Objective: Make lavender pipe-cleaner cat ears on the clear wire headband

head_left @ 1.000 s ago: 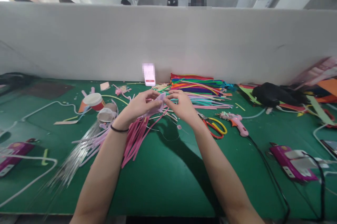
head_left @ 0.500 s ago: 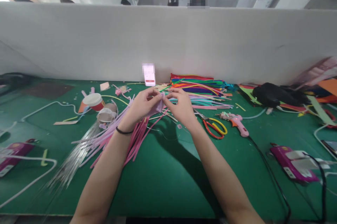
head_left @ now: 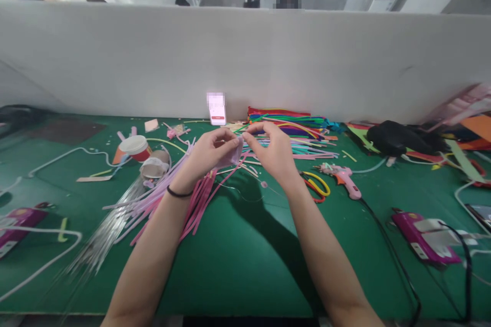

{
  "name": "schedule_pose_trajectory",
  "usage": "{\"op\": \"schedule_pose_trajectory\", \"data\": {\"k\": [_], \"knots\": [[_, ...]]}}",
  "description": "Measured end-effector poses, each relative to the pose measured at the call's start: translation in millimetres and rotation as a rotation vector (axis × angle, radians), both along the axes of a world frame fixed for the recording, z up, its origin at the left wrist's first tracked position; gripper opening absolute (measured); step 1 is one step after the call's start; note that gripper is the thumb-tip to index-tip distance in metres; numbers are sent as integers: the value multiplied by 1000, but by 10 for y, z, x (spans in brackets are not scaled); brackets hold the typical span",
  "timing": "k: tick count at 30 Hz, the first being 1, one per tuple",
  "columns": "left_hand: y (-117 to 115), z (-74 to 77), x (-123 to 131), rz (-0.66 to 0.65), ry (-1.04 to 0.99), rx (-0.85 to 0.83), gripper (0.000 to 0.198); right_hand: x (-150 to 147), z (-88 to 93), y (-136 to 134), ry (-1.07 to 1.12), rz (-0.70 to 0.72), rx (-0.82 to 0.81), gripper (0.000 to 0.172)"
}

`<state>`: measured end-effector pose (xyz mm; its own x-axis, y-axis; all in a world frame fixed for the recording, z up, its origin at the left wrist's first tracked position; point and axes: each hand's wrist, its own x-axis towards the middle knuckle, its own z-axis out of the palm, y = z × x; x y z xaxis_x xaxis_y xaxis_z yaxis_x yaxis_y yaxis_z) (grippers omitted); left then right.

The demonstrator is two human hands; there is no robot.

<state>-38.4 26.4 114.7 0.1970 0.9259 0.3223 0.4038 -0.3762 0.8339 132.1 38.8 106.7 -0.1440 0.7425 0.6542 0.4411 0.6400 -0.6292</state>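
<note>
My left hand (head_left: 209,153) pinches a small light purple piece (head_left: 236,154) between thumb and fingertips, above the middle of the green table. Just right of it is my right hand (head_left: 272,150), its thumb and index finger close together at the piece's upper edge; whether they grip it or a thin strand is too small to make out. Pink and lilac pipe cleaners (head_left: 197,204) lie under and left of my left hand. Behind my right hand is a pile of multicoloured pipe cleaners (head_left: 303,118). A lit phone (head_left: 218,112) leans on the partition.
Red-and-yellow-handled scissors (head_left: 318,183) and a pink glue gun (head_left: 347,181) lie right of my right arm. Farther right is a magenta power strip (head_left: 412,235) with cables. On the left are a white-lidded cup (head_left: 136,148), clear thin sticks (head_left: 111,230) and another magenta strip (head_left: 19,224).
My right hand has shifted right and slightly up, its fingers more raised. My left hand stays nearly in place with the purple piece, which now shows more openly.
</note>
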Motion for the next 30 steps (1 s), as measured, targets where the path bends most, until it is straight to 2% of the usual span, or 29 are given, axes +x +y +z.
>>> {"op": "schedule_pose_trajectory", "data": {"k": [4,10,15,19,24,30], "knots": [[-5,-8,34,-10,18,8,21,17,14,19,-55,135,-112,25],[-5,-15,75,3,12,23,19,-10,-28,38,-34,85,-160,17],[-27,21,59,5,37,28,24,36,30,4,-29,-2,-116,12],[15,8,-59,2,3,2,32,155,49,65,102,-53,-100,13],[87,-60,-208,2,-98,-137,31,286,-21,240,397,-73,-222,18],[99,-82,-192,-22,-65,-173,28,316,-97,329,424,-77,-252,20]]}}
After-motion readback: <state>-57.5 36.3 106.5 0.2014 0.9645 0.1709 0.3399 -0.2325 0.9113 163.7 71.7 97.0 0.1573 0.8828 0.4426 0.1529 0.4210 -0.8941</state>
